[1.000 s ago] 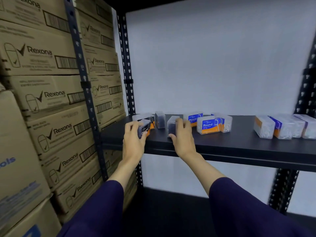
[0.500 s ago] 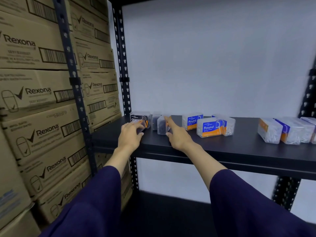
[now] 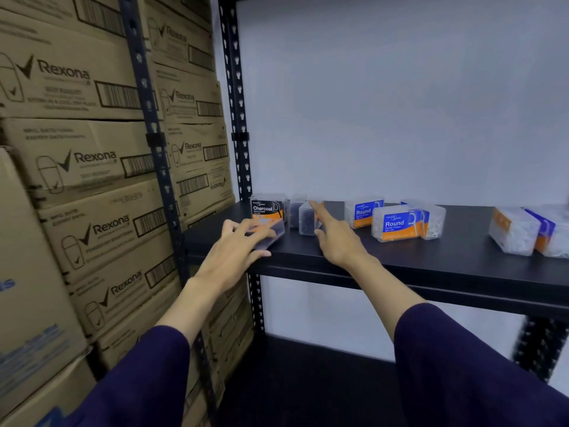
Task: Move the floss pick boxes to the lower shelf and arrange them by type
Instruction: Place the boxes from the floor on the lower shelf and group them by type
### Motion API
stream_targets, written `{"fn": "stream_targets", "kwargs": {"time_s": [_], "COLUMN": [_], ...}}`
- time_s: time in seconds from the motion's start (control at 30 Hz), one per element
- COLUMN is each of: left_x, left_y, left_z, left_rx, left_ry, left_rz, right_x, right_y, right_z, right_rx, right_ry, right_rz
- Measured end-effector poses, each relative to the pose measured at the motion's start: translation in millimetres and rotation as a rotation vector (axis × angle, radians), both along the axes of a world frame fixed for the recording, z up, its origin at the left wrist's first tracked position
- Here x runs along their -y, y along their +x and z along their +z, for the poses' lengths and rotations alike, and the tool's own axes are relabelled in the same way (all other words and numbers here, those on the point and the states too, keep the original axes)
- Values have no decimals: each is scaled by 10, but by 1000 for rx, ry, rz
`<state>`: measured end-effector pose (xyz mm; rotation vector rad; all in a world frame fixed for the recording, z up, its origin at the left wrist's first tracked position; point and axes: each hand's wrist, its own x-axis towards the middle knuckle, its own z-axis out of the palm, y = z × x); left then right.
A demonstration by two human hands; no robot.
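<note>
Black shelf (image 3: 400, 260), blue-orange Round boxes (image 3: 394, 224), brown cartons (image 3: 77, 167).

Box under left hand (image 3: 229, 257) motion-blurred, label unreadable; rightmost box (image 3: 554, 232) at shelf's right end cut by frame.

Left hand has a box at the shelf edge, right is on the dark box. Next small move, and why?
Probably slide the clear box under the left hand back beside the Charcoal box. It lies tilted at the front edge of the shelf, while the Charcoal box and the dark box that the right hand touches sit further back at the left end. Its label is blurred, so its type is unconfirmed.
</note>
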<state>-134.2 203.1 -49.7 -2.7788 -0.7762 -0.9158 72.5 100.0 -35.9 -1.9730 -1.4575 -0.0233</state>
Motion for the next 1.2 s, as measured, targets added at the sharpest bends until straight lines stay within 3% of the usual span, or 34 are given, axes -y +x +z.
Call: {"fn": "stream_targets", "kwargs": {"time_s": [0.07, 0.13, 0.2, 0.43, 0.63, 0.73, 0.83, 0.97, 1.2], "left_x": [-37, -37, -31, -143, -142, 176, 567, 1048, 2089], "left_y": [-8, 31, 119, 479, 465, 401, 359, 381, 808], "left_z": [15, 22, -6, 27, -44, -38, 45, 181, -72], "left_rx": [174, 438, 549, 446, 427, 459, 384, 287, 156], "left_ry": [-122, -378, -459, -477, -577, -438, -241, -137, -276], "left_rz": [-39, -58, -23, 215, 174, 197, 255, 217, -7], "right_x": [-1, -6, -11, -21, 2, 171, 492, 1124, 2333], "right_y": [4, 2, 11, 41, 17, -38, -147, -250, -53], "right_z": [-2, -8, -8, -4, -51, -68, -109, -112, -323], "right_rx": [6, 11, 17, 20, -31, -26, -26, -1, 190], "right_ry": [4, 8, 6, -14, 51, 60, 111, 206, 53], "right_rz": [-5, -6, -2, 2, -36, -65, -52, -120, -372]}}
